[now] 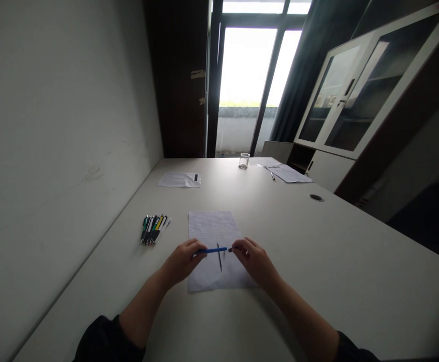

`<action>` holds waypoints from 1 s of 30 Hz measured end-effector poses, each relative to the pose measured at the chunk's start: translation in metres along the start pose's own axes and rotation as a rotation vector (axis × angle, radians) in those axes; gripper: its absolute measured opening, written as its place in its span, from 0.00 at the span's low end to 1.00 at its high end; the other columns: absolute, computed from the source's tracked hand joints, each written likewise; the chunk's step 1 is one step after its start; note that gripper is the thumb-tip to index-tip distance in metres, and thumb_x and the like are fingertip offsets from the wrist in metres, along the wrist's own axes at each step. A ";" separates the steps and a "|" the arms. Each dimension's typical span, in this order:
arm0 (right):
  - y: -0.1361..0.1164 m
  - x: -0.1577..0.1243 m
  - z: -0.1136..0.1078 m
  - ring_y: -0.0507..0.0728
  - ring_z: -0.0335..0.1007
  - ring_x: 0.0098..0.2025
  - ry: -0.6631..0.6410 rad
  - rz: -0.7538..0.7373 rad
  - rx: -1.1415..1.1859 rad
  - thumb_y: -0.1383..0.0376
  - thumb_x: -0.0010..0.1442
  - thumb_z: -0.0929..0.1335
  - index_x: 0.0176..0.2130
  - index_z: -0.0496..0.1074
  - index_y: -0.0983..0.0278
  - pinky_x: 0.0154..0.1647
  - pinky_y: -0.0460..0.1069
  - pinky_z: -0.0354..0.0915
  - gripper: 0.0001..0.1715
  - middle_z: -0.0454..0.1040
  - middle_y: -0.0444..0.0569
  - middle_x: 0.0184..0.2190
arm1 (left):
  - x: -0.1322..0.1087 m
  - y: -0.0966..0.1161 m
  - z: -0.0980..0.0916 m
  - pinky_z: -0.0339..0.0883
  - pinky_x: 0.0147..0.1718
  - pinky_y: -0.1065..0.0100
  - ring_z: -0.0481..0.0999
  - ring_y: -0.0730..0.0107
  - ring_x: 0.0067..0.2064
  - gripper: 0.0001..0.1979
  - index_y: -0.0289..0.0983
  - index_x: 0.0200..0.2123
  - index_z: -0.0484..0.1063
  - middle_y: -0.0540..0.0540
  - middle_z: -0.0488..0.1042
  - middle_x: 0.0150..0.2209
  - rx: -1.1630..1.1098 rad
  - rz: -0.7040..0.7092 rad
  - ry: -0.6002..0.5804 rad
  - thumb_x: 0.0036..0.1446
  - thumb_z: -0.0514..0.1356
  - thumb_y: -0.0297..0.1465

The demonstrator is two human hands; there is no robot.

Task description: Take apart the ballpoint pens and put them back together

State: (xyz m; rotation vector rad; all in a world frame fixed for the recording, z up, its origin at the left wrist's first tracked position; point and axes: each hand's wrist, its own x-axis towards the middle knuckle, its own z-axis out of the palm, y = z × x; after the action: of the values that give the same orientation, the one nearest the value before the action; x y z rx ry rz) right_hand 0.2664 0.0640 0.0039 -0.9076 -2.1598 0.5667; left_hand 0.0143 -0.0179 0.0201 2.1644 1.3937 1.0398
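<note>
My left hand point(185, 257) pinches a blue pen barrel point(216, 250), which points right above the paper. Just past the barrel's right end, my right hand point(250, 255) pinches a small dark pen part point(231, 249); a narrow gap separates the two pieces. Below them a thin dark pen refill point(220, 261) lies lengthwise on a lined sheet of paper point(208, 279). Near the refill is something small and thin, too blurred to name. Fingertips hide part of both held pieces.
Several pens point(153, 230) lie side by side at the left. Farther back are a paper with a dark strip point(178, 180), a glass jar point(244, 161), more papers point(289, 174) with a pen point(272, 176), and a round desk hole point(316, 198). A wall borders the left edge.
</note>
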 end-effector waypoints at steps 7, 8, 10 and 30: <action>-0.010 -0.003 -0.006 0.52 0.68 0.27 0.071 0.089 0.375 0.61 0.62 0.67 0.39 0.71 0.62 0.28 0.47 0.67 0.07 0.70 0.44 0.28 | 0.001 0.000 0.000 0.66 0.36 0.71 0.71 0.71 0.36 0.06 0.37 0.42 0.71 0.47 0.72 0.38 -0.002 -0.018 -0.008 0.63 0.56 0.27; -0.010 -0.004 -0.006 0.52 0.69 0.27 0.075 0.107 0.395 0.60 0.62 0.67 0.39 0.71 0.62 0.28 0.46 0.67 0.08 0.71 0.44 0.28 | 0.001 0.000 0.000 0.66 0.36 0.71 0.70 0.71 0.36 0.06 0.37 0.42 0.71 0.47 0.72 0.38 -0.002 -0.019 -0.008 0.63 0.56 0.27; -0.010 -0.004 -0.005 0.51 0.70 0.27 0.082 0.152 0.424 0.60 0.62 0.67 0.40 0.71 0.62 0.27 0.46 0.67 0.08 0.72 0.45 0.28 | 0.001 0.000 0.000 0.65 0.36 0.71 0.70 0.72 0.36 0.06 0.37 0.42 0.71 0.47 0.72 0.38 -0.003 -0.022 -0.011 0.63 0.56 0.26; -0.015 -0.006 0.005 0.51 0.73 0.26 -0.106 0.090 0.446 0.59 0.63 0.68 0.41 0.73 0.63 0.25 0.45 0.69 0.10 0.76 0.47 0.32 | 0.000 -0.003 0.001 0.64 0.35 0.72 0.69 0.73 0.34 0.06 0.38 0.42 0.71 0.47 0.71 0.38 -0.001 0.000 -0.014 0.63 0.56 0.27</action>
State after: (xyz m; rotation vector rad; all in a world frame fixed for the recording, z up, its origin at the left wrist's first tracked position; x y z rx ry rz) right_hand 0.2589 0.0487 0.0070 -0.7411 -1.9704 1.1092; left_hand 0.0133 -0.0169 0.0177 2.1663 1.3864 1.0231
